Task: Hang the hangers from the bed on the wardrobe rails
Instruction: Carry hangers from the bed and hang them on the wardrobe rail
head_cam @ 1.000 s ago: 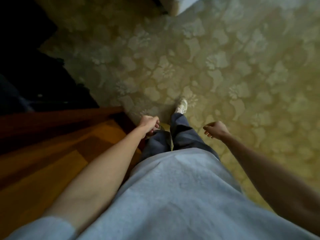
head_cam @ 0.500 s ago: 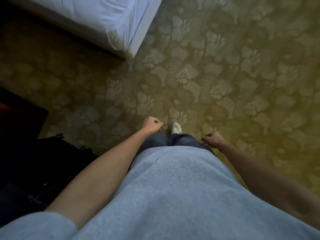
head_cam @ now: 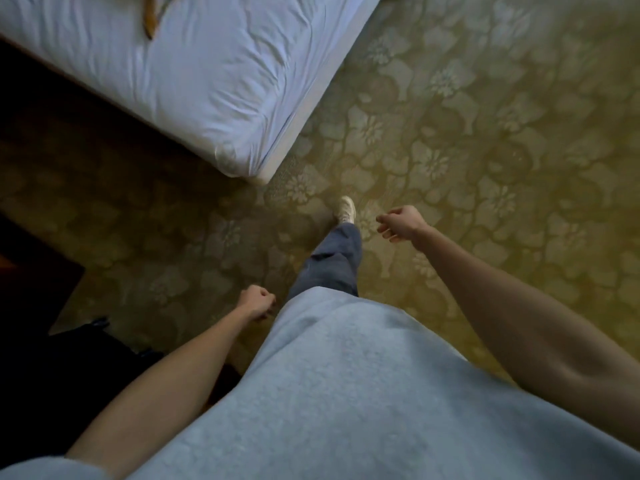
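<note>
A bed with a white sheet (head_cam: 207,84) fills the upper left, its corner pointing toward me. On it, at the top edge of the view, lies the tip of a wooden hanger (head_cam: 149,20); the rest is cut off. My left hand (head_cam: 257,302) hangs at my hip with its fingers loosely curled and holds nothing. My right hand (head_cam: 400,224) swings forward over the carpet, fingers also loosely curled and empty. Both hands are far from the bed. The wardrobe is out of view.
Patterned yellow-green carpet (head_cam: 485,133) covers the floor ahead and to the right. My right foot in a white shoe (head_cam: 346,209) steps forward near the bed's corner. Dark objects (head_cam: 41,341) sit at the lower left beside a dark strip along the bed's side.
The view has turned from the wooden furniture at the left toward the bed, which now fills the upper left. My right arm has swung forward and my left hand back.
</note>
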`<state>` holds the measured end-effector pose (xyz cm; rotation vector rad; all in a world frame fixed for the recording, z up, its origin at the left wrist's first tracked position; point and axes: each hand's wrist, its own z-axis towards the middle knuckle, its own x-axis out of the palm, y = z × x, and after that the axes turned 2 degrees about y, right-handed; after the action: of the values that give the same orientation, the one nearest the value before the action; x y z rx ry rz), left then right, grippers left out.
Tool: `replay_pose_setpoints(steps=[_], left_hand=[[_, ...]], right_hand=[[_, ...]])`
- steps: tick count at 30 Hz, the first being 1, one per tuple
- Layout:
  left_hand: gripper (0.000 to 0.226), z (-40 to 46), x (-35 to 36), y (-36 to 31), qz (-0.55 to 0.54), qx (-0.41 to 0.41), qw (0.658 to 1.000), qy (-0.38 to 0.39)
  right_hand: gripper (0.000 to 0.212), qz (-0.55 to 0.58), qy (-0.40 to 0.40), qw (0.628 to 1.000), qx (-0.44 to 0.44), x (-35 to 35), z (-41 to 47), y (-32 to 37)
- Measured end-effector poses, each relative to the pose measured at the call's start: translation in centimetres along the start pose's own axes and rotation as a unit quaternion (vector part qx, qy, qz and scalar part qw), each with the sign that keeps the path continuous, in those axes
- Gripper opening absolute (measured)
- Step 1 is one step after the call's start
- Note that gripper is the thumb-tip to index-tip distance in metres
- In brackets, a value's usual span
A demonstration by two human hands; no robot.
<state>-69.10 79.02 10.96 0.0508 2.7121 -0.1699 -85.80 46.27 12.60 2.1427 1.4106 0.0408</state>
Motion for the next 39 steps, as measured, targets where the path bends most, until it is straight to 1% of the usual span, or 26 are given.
replay_pose_setpoints(steps=[3,7,10,15,17,21,23,25,27,30,35,39], left_hand=[[0.026,2.4,-3.3,-6.0,-0.018,-0.01,1.0,0.013],[0.028,5.5,-8.2,-17.9,-0.045,0.009,0.999,0.026],[0.031,7.0,-10.9,-28.0,-0.058,0.058,0.996,0.029],[0.022,9.1,-14.3,-46.1,-0.062,0.133,0.987,0.062],[0.022,10.2,-15.2,-53.1,-0.048,0.15,0.985,0.071],[0.023,12.6,-17.8,-65.7,-0.02,0.178,0.981,0.078],[0.023,14.1,-19.4,-70.6,-0.009,0.18,0.981,0.072],[0.024,15.0,-21.2,-74.9,-0.006,0.167,0.984,0.059],[0.025,15.9,-23.0,-78.6,0.014,0.16,0.986,0.05],[0.027,17.4,-25.8,-82.3,0.023,0.149,0.988,0.037],[0.027,20.2,-29.8,-85.3,-0.006,0.095,0.995,0.025],[0.027,23.7,-32.1,-88.0,0.004,0.046,0.999,0.017]], right_hand=[[0.025,-0.027,-0.008,0.999,0.024,-4.3,3.6,4.1],[0.024,-0.061,-0.023,0.996,0.054,-10.5,6.8,7.5],[0.024,-0.055,-0.041,0.994,0.082,-15.0,8.0,8.2],[0.022,-0.02,-0.08,0.987,0.138,-22.4,10.3,8.4],[0.019,-0.006,-0.08,0.983,0.165,-25.4,11.9,8.4],[0.024,0.012,-0.073,0.975,0.207,-32.2,16.9,10.0],[0.026,-0.001,-0.065,0.974,0.218,-35.8,19.7,12.0],[0.027,-0.023,-0.055,0.974,0.218,-39.7,22.5,15.8],[0.027,-0.044,-0.054,0.978,0.198,-43.4,25.9,20.6],[0.025,-0.067,-0.059,0.988,0.127,-48.1,31.1,28.9],[0.024,-0.074,-0.059,0.996,0.002,-53.9,38.6,44.3],[0.022,-0.081,-0.084,0.99,-0.073,-57.3,44.6,54.2]])
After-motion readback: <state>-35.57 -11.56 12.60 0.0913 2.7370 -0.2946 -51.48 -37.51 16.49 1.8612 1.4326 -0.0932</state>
